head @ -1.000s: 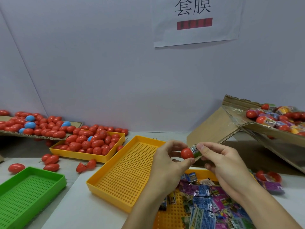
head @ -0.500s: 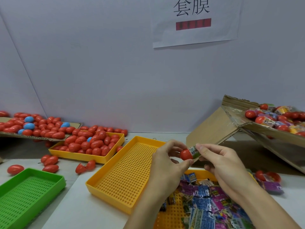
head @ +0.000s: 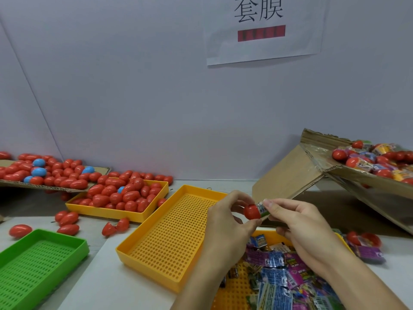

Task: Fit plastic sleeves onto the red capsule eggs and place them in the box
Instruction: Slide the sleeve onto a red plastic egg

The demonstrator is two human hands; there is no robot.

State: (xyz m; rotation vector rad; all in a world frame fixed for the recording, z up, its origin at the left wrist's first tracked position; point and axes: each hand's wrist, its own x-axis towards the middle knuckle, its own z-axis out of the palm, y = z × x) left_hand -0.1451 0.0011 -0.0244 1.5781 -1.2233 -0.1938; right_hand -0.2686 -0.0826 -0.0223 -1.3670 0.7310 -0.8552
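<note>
The egg (head: 252, 211) is held in the air between both hands, above the gap between the empty yellow tray (head: 172, 233) and the tray of sleeves (head: 277, 271) at the table's near edge; the left hand (head: 228, 222) pinches its bare red end between thumb and fingertips, and the right hand (head: 297, 222) pinches the sleeve (head: 262, 208) that is partly over its other end.

The egg looks light, hard and glossy, so likely slippery; a grip across its widest part should hold best; the sleeve looks thin and soft, probably prone to wrinkle or tear, so it is best taken by its rim and drawn on evenly.

The table is pale and flat; bare eggs fill a yellow tray (head: 120, 198) and a cardboard sheet (head: 51, 173) at the far left; a green tray (head: 40, 262) sits at the near left corner; the box (head: 366, 173) of sleeved eggs tilts at the far right; behind is a plain wall with a paper sign (head: 263, 27).
</note>
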